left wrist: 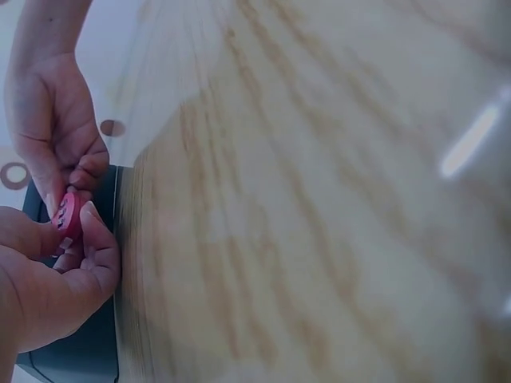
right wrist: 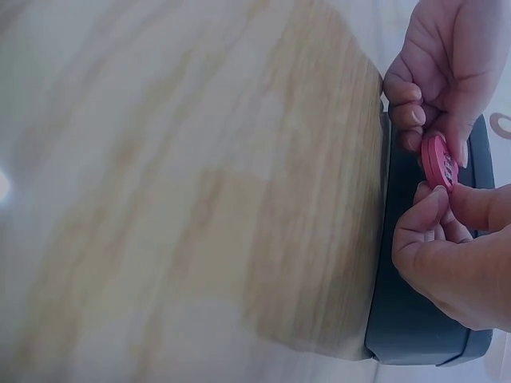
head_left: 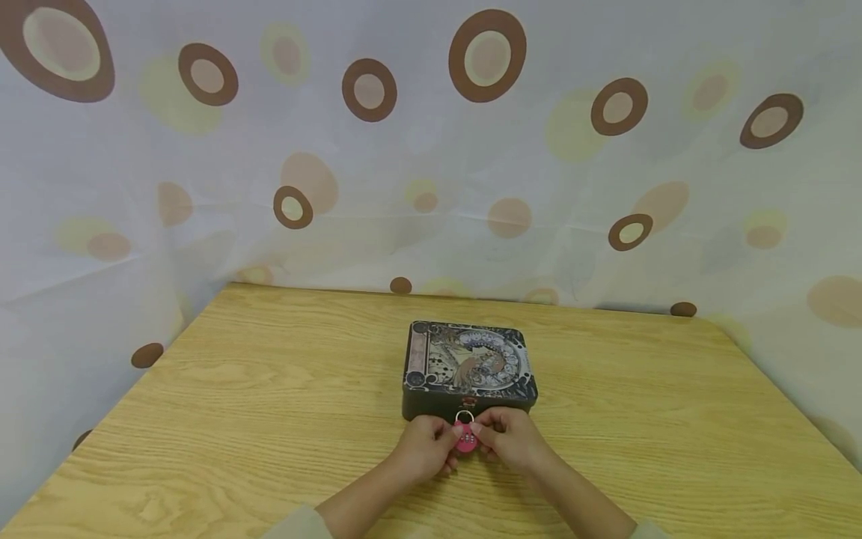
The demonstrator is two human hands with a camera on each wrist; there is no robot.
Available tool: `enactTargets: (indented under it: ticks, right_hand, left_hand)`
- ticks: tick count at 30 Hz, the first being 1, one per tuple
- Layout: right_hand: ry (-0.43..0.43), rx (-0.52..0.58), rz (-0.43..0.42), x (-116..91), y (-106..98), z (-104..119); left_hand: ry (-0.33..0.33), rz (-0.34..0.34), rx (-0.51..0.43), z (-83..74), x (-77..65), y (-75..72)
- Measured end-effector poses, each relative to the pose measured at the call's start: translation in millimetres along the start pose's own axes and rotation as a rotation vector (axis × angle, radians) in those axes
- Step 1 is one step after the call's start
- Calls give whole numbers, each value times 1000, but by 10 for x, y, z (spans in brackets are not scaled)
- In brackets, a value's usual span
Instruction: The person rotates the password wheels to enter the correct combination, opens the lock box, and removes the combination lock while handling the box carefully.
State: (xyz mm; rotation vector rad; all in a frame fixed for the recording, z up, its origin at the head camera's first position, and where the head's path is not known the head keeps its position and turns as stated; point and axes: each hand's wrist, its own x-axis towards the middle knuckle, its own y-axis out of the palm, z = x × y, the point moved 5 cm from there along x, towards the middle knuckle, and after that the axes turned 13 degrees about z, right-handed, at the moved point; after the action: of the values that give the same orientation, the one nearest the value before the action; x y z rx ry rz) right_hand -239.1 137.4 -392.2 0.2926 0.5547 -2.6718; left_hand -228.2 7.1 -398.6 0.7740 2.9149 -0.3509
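A small pink combination padlock (head_left: 466,437) with a silver shackle is held upright in front of a dark tin box (head_left: 471,363). My left hand (head_left: 426,448) pinches its left side between thumb and fingers. From the other side my right hand (head_left: 512,440) pinches the lock's right edge. Number dials show on the face of the padlock (right wrist: 441,163) in the right wrist view. The box has a decorated lid, which is down, and a small reddish latch (head_left: 468,402) on its front, just above the shackle.
The box stands on a wood-grain table (head_left: 269,389). Behind and beside the table hangs a pale curtain (head_left: 417,150) with brown and yellow circles.
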Motion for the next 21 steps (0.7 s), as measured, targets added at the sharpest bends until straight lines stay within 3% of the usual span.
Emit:
enactTargets:
  ticks: [8,15,21]
  right_hand:
    - [14,-7,-16,8,1,-13]
    - [-3,-13,-12,0,11,2]
    - [7,3,-25,-11,7,-8]
  left_hand:
    - [-20,-8,-9,15,0,-27]
    - [26,-4,11,22,18,-37]
    - [16,0,29,20,18,-41]
